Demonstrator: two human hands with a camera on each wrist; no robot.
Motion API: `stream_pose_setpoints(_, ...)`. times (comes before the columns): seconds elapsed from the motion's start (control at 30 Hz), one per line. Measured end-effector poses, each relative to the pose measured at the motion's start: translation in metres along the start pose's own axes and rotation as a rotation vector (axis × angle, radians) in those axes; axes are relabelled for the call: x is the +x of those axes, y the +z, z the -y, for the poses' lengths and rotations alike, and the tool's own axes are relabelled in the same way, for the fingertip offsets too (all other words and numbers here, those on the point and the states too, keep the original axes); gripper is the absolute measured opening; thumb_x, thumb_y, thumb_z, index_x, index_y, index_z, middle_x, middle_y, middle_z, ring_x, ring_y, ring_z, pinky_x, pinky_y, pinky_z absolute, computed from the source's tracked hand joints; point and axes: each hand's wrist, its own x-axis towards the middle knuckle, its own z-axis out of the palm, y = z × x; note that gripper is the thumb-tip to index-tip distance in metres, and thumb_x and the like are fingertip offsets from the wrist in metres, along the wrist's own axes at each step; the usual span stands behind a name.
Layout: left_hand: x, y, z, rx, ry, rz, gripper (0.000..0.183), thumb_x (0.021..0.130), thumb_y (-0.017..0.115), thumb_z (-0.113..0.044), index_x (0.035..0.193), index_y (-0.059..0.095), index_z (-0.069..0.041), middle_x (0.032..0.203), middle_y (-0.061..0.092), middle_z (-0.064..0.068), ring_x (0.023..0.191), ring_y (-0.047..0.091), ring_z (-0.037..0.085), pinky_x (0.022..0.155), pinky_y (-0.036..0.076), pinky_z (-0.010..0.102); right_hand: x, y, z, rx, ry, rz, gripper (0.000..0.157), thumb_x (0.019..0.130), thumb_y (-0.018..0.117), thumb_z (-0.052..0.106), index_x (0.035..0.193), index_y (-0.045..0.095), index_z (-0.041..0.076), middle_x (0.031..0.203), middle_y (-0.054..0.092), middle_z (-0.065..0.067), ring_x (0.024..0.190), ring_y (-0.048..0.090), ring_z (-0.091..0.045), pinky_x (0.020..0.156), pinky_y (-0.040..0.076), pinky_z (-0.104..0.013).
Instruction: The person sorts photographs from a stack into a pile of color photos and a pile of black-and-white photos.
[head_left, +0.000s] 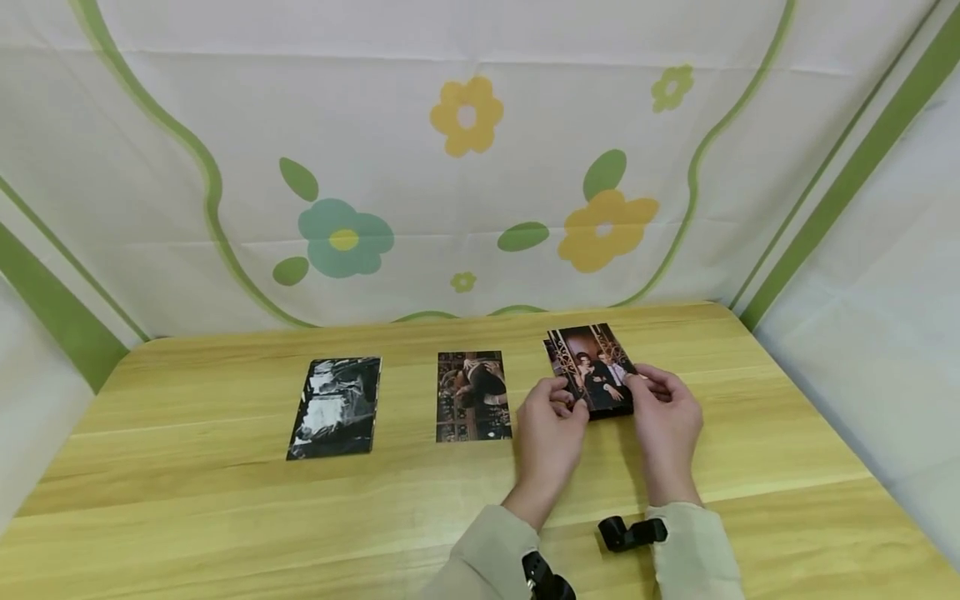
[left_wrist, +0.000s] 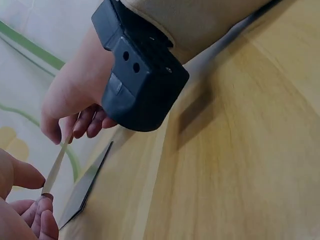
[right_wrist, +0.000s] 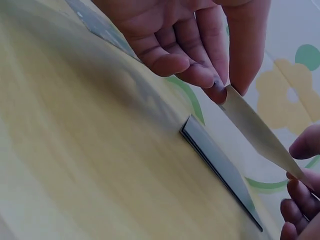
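Observation:
Both hands hold a colour photo card (head_left: pixel 592 375), which shows a couple in dark clothes beside ornate ironwork. My left hand (head_left: pixel 551 429) pinches its near left corner, and my right hand (head_left: pixel 666 425) grips its right side. In the right wrist view the held card (right_wrist: pixel 257 132) is raised and tilted above a thin stack of cards (right_wrist: pixel 220 170) on the table. That stack is mostly hidden under the held card in the head view. To the left lie a brown-toned photo card (head_left: pixel 472 396) and, farther left, black-and-white photo cards (head_left: pixel 336 408).
Wood-grained table (head_left: pixel 225 517) beneath everything. A white cloth backdrop (head_left: pixel 390 108) with flowers and green lines rises behind its far edge, with cloth walls at both sides. Black wrist devices (head_left: pixel 632 533) sit at the sleeves.

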Motion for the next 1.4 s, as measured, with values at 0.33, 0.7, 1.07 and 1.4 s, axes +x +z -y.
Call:
stream_pose_setpoints(0.33,0.006,0.004,0.010,0.165,0.024,0.035,0.036,0.091,0.081,-0.004,0.126,0.073,0.000,0.097,0.070,0.004,0.080,0.060,0.007,0.070,0.054,0.023,0.001,0.003,-0.012,-0.296,-0.175,0.086,0.035,0.094,0.077,0.020,0.125,0.078,0.003,0.113,0.073,-0.022,0.119,0.052,-0.038,0.097,0.035,-0.039)
stream_pose_setpoints(0.7,0.009,0.004,0.011,0.301,0.106,0.045,0.036,0.089,0.080,-0.001,0.125,0.074,-0.001,0.106,0.072,0.009,0.090,0.064,0.017,0.073,0.055,0.032,-0.001,0.005,-0.014,-0.355,-0.195,0.109,0.035,0.092,0.079,0.019,0.122,0.077,0.001,0.115,0.070,-0.025,0.121,0.045,-0.043,0.096,0.032,-0.049)
stream_pose_setpoints(1.07,0.008,-0.001,0.011,0.199,0.046,0.078,0.035,0.091,0.079,-0.002,0.125,0.073,-0.003,0.101,0.069,0.005,0.083,0.058,0.010,0.072,0.053,0.026,-0.004,0.006,-0.008,-0.273,-0.155,0.075,0.030,0.095,0.074,0.016,0.121,0.078,0.003,0.115,0.071,-0.022,0.125,0.046,-0.040,0.101,0.033,-0.046)
stream_pose_setpoints(1.4,0.004,-0.038,0.006,-0.027,0.001,0.174,0.030,0.094,0.078,-0.010,0.123,0.075,-0.001,0.096,0.074,0.002,0.083,0.062,0.004,0.076,0.055,0.020,-0.020,0.013,0.014,-0.173,-0.179,0.136,0.022,0.097,0.077,0.022,0.117,0.081,0.014,0.113,0.072,-0.009,0.101,0.060,-0.019,0.076,0.046,-0.025)
